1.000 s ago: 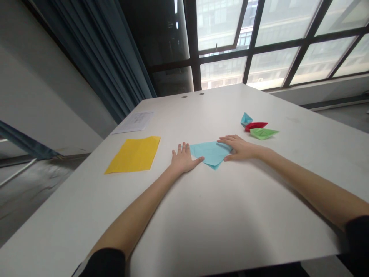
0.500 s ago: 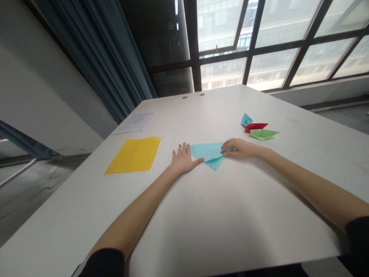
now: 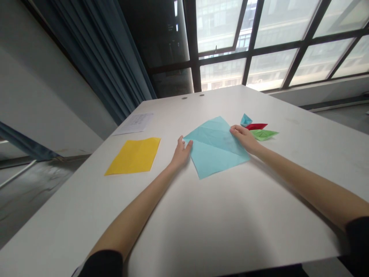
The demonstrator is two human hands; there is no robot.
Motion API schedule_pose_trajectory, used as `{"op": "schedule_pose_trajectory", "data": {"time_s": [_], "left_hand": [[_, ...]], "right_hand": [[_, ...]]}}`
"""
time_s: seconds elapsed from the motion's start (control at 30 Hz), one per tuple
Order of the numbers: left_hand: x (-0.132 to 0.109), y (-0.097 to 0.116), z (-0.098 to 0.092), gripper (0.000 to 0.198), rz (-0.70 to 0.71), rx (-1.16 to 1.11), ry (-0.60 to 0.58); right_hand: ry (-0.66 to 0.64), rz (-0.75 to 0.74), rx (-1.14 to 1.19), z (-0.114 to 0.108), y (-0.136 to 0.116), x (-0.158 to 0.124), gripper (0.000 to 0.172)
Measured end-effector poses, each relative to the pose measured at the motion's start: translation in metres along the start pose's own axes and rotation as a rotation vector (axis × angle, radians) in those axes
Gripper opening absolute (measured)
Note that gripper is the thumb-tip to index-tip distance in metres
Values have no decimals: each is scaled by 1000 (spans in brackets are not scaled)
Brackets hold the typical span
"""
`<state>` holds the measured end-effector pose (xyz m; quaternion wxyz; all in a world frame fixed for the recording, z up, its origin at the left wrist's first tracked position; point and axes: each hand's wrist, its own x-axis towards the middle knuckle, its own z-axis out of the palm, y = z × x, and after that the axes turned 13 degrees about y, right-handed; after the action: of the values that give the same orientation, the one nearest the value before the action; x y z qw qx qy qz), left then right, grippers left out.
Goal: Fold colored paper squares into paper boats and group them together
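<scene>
A light blue sheet of paper point(image 3: 216, 148), creased across its middle, is spread out between my hands. My left hand point(image 3: 182, 152) has the sheet's left corner between thumb and fingers. At the upper right edge, my right hand point(image 3: 244, 137) is closed on the paper, thumb on top and the other fingers partly hidden. Behind and beside my right hand are a small blue folded paper piece point(image 3: 246, 120), a red folded paper boat point(image 3: 257, 126) and a green folded paper boat point(image 3: 263, 134).
A yellow stack of paper point(image 3: 134, 156) lies to the left on the white table point(image 3: 219, 219). Farther back at the left edge is a printed white sheet point(image 3: 135, 123). Two round dark spots mark the table's far end, near the windows and a blue curtain point(image 3: 106, 50).
The blue paper has gone from folded to opened out. My left hand has changed from lying flat to holding its corner; my right hand has moved slightly right and away from me.
</scene>
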<state>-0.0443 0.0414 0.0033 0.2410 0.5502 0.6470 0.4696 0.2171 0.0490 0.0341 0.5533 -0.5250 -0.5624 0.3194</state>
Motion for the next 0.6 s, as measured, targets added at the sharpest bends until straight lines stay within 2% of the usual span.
{"op": "schedule_pose_trajectory", "data": {"time_s": [0.1, 0.2, 0.23, 0.3, 0.37, 0.43, 0.6], "left_hand": [[-5, 6, 4, 88, -136, -297, -30], [-11, 13, 4, 96, -152, -526, -113], [-12, 14, 3, 92, -131, -564, -138], [-12, 15, 2, 71, -83, -572, -155], [-10, 13, 1, 43, -49, -531, -120], [-7, 11, 1, 26, -29, -501, -69], [-4, 7, 1, 25, -43, -523, 18]], "right_hand": [[44, 169, 158, 2, 4, 1, 25], [34, 251, 197, 3, 10, 2, 24], [32, 275, 200, 3, 12, 2, 23], [25, 325, 219, 4, 15, 3, 21], [15, 358, 257, 4, 18, 3, 19], [8, 355, 282, 4, 20, 3, 18], [8, 317, 259, 4, 25, 3, 25]]}}
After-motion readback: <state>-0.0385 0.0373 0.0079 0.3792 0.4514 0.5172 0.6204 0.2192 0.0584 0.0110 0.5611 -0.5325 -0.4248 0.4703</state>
